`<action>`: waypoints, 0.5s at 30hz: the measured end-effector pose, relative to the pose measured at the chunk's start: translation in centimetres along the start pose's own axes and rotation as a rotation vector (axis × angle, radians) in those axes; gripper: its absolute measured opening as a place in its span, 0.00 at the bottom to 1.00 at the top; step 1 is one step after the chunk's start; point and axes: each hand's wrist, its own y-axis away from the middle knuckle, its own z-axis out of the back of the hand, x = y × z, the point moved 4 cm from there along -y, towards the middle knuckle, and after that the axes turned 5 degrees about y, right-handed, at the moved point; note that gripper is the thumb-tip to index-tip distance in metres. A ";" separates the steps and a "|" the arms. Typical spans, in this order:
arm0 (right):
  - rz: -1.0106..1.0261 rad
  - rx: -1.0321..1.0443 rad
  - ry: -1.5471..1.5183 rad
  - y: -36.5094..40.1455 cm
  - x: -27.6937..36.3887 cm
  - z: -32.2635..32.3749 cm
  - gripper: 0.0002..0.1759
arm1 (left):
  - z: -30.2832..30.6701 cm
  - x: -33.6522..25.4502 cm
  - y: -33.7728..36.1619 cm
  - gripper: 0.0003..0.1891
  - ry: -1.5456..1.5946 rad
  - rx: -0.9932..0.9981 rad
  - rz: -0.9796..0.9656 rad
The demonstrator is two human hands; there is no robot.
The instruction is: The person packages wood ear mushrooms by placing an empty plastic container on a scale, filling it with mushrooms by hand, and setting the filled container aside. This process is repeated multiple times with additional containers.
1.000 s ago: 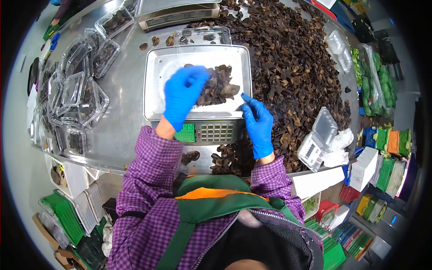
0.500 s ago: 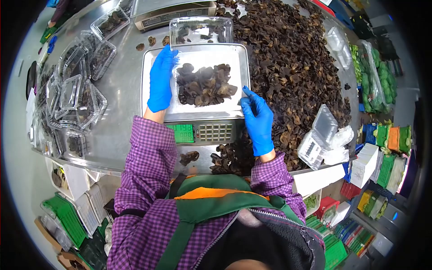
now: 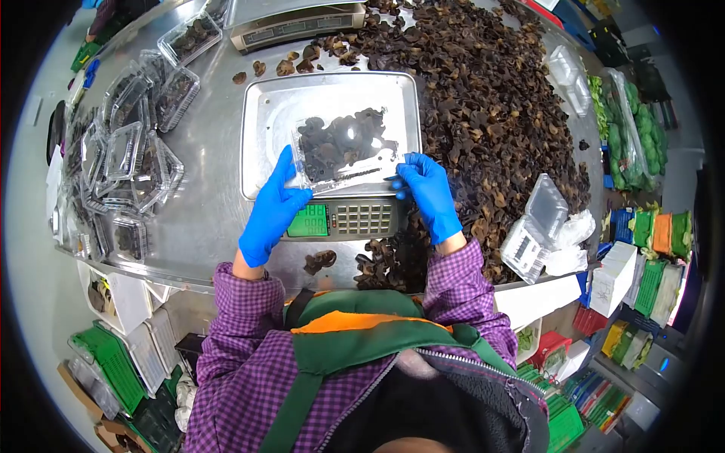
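A clear plastic clamshell box (image 3: 343, 181) of dark wood ear mushrooms (image 3: 340, 140) is over the metal pan (image 3: 266, 109) of a scale, its lid down and shining with glare. My left hand (image 3: 272, 213), in a blue glove, grips the box's near left corner between thumb and fingers. At the near right corner, my gloved right hand (image 3: 430, 195) pinches the edge with bent fingers. Below the pan, the scale's green display (image 3: 308, 220) is lit beside its keypad (image 3: 365, 218).
Loose wood ears form a large heap (image 3: 491, 113) on the right of the steel table (image 3: 208, 226). Filled clear boxes (image 3: 124, 151) are piled at the left. A second scale (image 3: 298, 26) stands at the back. An open box (image 3: 532, 230) lies at the right edge.
The box's lid, raised at the back before, is now down over the mushrooms. My left hand has come from the pan's far left to the near left corner; my right hand has shifted slightly left.
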 end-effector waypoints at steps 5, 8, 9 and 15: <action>0.036 -0.037 0.056 -0.6 0.2 -0.7 0.08 | -0.7 0.1 -1.3 0.38 0.076 -0.101 0.001; 0.081 -0.050 0.052 -0.2 -0.3 -0.5 0.11 | -1.0 -0.4 -1.5 0.36 0.076 -0.138 -0.040; 0.150 -0.041 0.032 0.4 -0.2 -0.2 0.14 | -1.0 -0.5 -1.3 0.34 0.081 -0.166 -0.049; 0.431 -0.455 0.542 7.5 -0.7 12.3 0.19 | 2.9 0.9 1.5 0.26 0.097 -0.244 -0.122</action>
